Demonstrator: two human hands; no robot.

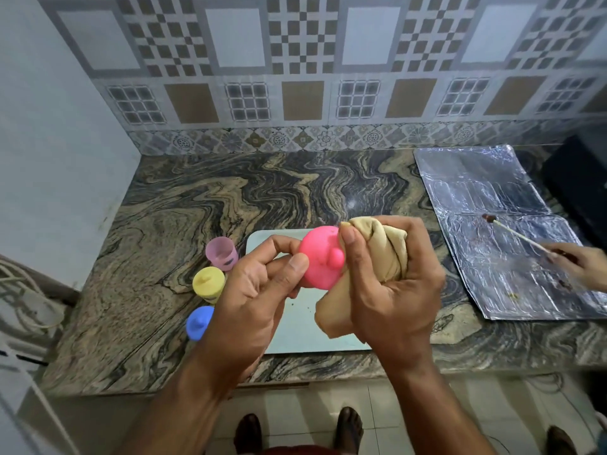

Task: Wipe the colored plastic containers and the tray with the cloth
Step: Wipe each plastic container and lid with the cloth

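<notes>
Both hands raised: left (262, 284) pinches pink lid (320, 257), right (391, 284) grips cloth (377, 244).

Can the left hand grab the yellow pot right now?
Probably not yet: the left hand is busy holding the pink lid. The yellow pot stands uncovered just beside it.

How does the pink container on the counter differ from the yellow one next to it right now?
The pink container stands open with no lid; the yellow container has its knobbed lid on. The pink container looks translucent, the yellow container opaque. The pink one sits farther back. Both stand upright on the counter, left of the tray.
</notes>
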